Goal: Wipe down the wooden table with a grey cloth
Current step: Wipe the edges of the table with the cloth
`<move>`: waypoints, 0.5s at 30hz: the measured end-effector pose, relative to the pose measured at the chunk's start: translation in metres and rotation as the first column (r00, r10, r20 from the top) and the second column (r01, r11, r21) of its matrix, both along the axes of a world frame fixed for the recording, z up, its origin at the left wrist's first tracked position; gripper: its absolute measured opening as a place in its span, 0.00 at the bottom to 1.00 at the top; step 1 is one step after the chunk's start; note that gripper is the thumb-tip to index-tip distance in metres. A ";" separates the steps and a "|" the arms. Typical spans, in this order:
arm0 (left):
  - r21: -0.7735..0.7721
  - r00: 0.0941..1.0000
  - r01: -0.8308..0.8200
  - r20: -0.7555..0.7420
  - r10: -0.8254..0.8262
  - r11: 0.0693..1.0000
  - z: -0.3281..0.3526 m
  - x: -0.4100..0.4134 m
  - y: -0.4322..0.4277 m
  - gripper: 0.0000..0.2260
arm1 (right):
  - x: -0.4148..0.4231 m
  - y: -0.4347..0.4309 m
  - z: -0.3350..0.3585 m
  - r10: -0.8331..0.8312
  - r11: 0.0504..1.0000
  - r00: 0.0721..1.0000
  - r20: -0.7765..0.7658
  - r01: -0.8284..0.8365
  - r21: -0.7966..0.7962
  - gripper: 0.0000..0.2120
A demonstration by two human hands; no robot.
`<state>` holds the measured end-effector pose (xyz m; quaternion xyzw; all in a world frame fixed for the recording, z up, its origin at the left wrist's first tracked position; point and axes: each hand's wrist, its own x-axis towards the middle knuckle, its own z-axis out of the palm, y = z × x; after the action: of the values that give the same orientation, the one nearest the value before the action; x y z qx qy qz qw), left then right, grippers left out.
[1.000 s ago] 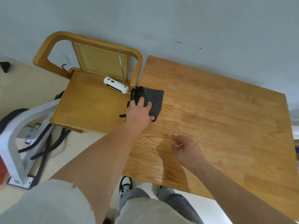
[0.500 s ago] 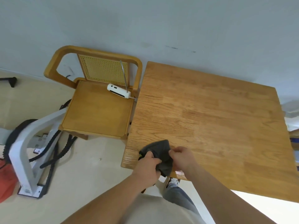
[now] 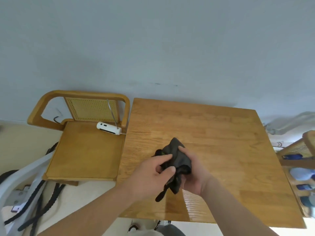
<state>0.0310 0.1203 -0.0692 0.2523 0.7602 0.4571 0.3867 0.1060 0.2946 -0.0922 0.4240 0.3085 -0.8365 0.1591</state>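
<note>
Holding the cloth (image 3: 175, 149) over the tabletop (image 3: 221, 142), left hand (image 3: 150, 174) and right hand (image 3: 194, 176) fingers clenching its soft, light folds, likely best gripped bunched.

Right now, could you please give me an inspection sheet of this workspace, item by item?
Surface: wooden table, grain visible, glare near the front edge.
Job's things: grey cloth, bunched up, held over the table.
Clutter: white device lies on the seat of the chair left of the table.
Hands: left hand and right hand both grip the cloth with curled fingers.
Cables: black cables on the floor at the left, by a white frame.
Surroundings: plain wall behind; second chair at the right.
</note>
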 end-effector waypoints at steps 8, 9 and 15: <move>-0.404 0.198 0.203 -0.875 -0.441 0.892 0.018 -0.077 0.022 0.41 | -0.053 0.073 0.043 0.301 0.952 0.931 -0.208 -0.282 0.117 0.19; -0.424 0.168 0.198 -0.874 -0.457 0.884 0.026 -0.084 0.030 0.43 | -0.061 0.075 0.049 0.372 0.928 0.896 -0.242 -0.355 0.112 0.17; -0.466 0.094 0.197 -0.867 -0.490 0.862 0.062 -0.121 0.062 0.39 | -0.105 0.083 0.076 0.654 0.755 0.709 -0.262 -0.631 0.178 0.20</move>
<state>-0.0897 0.1827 -0.0075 0.6064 0.7928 -0.0046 -0.0603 0.0013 0.3779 -0.0162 0.1598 0.4888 -0.7719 0.3739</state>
